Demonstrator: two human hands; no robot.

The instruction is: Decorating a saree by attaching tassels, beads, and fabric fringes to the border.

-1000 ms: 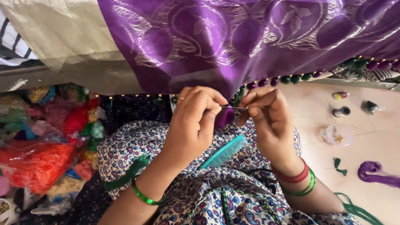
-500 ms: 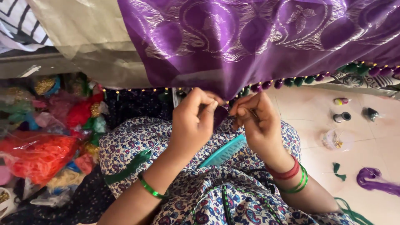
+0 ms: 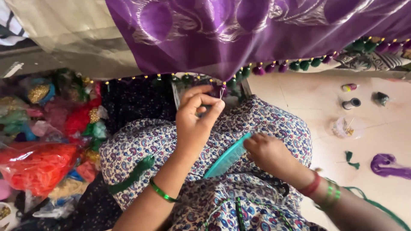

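Note:
A purple cloth with silver patterns [image 3: 239, 30] hangs across the top, its lower edge trimmed with small purple and green tassels [image 3: 299, 65]. My left hand [image 3: 195, 124] is raised to that edge and pinches a purple tassel [image 3: 221, 90] between thumb and fingers. My right hand [image 3: 267, 154] rests low on my lap and grips the end of a teal comb [image 3: 227, 159], which lies across my patterned dress. A bundle of green thread [image 3: 132, 175] lies on my left knee.
Bags of coloured thread and trim [image 3: 47, 141] are heaped on the left. On the pale floor at right lie thread spools [image 3: 351, 102], a small clear packet [image 3: 343, 127], green thread scraps [image 3: 352, 159] and a purple thread skein [image 3: 387, 165].
My right hand has left the tassel edge and dropped to my lap onto the comb. My left hand stays up at the tassel. The view has shifted right.

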